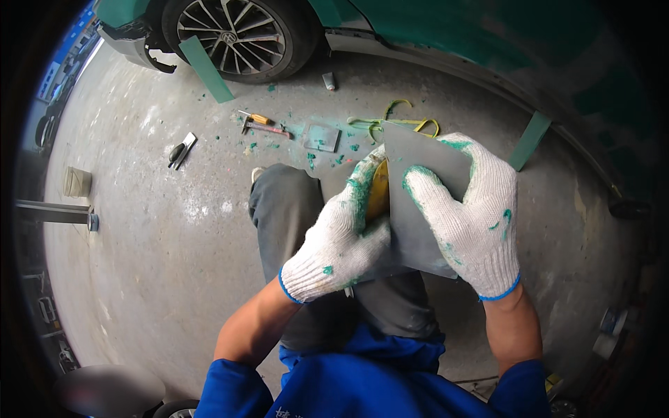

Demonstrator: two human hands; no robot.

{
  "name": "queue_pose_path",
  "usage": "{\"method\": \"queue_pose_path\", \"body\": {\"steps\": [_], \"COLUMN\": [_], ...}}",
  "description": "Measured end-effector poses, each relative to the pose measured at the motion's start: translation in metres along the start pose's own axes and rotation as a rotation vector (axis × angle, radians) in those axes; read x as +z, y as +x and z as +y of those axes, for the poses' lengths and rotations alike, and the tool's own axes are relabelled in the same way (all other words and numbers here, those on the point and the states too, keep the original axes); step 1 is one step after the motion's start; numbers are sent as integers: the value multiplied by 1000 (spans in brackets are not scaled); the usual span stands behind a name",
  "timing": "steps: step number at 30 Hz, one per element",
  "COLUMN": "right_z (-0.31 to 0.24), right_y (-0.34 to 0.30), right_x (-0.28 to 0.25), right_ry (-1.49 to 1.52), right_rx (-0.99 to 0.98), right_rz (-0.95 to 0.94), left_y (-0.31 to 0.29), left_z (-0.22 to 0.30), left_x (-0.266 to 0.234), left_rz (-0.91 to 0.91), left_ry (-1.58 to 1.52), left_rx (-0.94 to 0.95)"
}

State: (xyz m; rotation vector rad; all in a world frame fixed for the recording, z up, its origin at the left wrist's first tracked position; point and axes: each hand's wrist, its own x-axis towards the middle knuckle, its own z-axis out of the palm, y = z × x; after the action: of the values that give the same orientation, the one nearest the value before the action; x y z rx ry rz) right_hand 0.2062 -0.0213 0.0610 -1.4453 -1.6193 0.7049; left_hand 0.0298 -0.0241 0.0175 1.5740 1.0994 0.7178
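Both my hands wear white knitted gloves with blue cuffs, smeared with green paste. My right hand pinches a thin, stiff-looking grey sheet, thumb on its near face and fingers behind the upper edge. Next to it, my left hand is closed round a smooth yellow piece. Most of that piece is hidden behind the sheet's left edge and my fingers, so its kind does not show. Both items are held above my lap, over my dark trousers.
Ahead stands a green car with a wheel. On the concrete lie a hammer, an orange-handled tool, a square plate, yellow-green straps and a black-and-white tool. Green strips lean near the car; a bucket stands left.
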Motion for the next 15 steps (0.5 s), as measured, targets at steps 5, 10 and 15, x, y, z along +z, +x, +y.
{"method": "queue_pose_path", "body": {"steps": [5, 10, 15], "right_z": [-1, -4, 5], "right_y": [2, -1, -2], "right_x": [-5, -6, -6], "right_ry": [-93, -39, -88], "right_rx": [-135, -124, -108], "right_rz": [-52, -86, 17], "left_y": [3, 7, 8], "left_z": [-6, -11, -1], "left_x": [-1, 0, 0], "left_rz": [-45, -58, -13], "left_ry": [5, -135, -125], "left_rx": [-46, -25, 33]}}
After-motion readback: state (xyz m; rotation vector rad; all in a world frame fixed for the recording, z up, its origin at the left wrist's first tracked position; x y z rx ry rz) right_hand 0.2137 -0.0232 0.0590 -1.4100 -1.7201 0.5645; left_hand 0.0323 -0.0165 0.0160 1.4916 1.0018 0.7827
